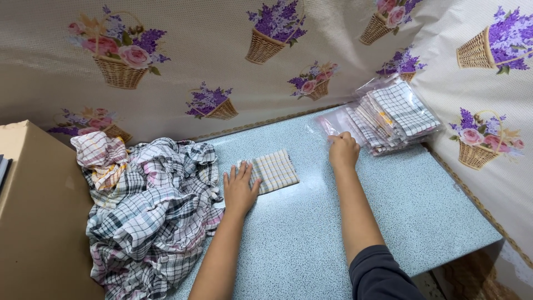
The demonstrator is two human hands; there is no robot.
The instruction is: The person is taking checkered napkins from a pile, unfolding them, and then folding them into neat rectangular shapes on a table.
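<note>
My left hand [240, 189] lies flat, fingers spread a little, on the near left edge of a folded striped cloth [275, 169] on the speckled blue table [311, 239]. My right hand [343, 150] reaches to the far right and pinches the corner of a clear plastic bag [332, 123] lying flat on the table, next to a stack of bagged checked cloths [391, 114].
A big heap of loose checked cloths [147, 211] fills the table's left end. A brown cardboard box [39, 222] stands at the far left. Curtains printed with flower baskets [222, 61] close off the back and right side. The table's near edge drops off at bottom right.
</note>
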